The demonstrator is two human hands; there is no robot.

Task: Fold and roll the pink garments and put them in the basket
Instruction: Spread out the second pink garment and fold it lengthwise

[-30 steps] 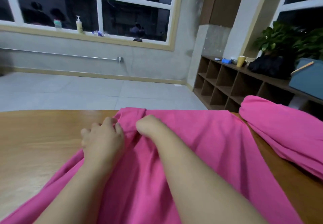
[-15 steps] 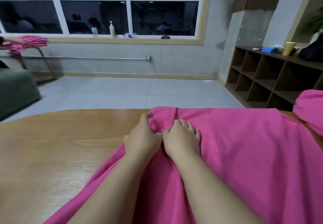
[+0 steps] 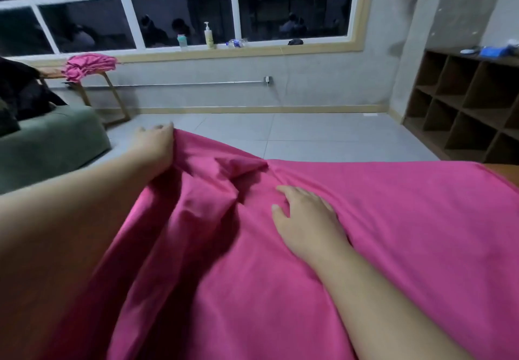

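Dim room w/ big window (image 3: 179,9) at back, grey tile floor (image 3: 295,135), cubby shelf (image 3: 463,107) on right, green sofa (image 3: 47,140) on left; wood counter (image 3: 505,173) only shows as a sliver at far right edge, rest covered or blurred. Pink garment (image 3: 365,233) lies spread over the counter, filling most of the lower view. Change vs 0.5 s ago: hands were side by side, touching, at the garment's far edge; now they're apart. Left hand (image 3: 156,143) has lifted the far-left edge up off the counter, fabric gripped under the palm, fingers blurred so exact pinch unclear. Right hand (image 3: 306,216) lies flat, fingers straight, pressing the cloth down as anchor. Means: fold prob. starting, left side abt to come over toward the middle; rolling not begun, basket not in view. Raised part is creased w/ a bunched fold (image 3: 241,166) between the hands, likely needs smoothing. Edges: garment's right part is flat w/ far edge straight near the counter's far edge, so little slack there. Open room is leftward and above. Another pink heap (image 3: 90,66) sits on a small stand by the window, well apart.
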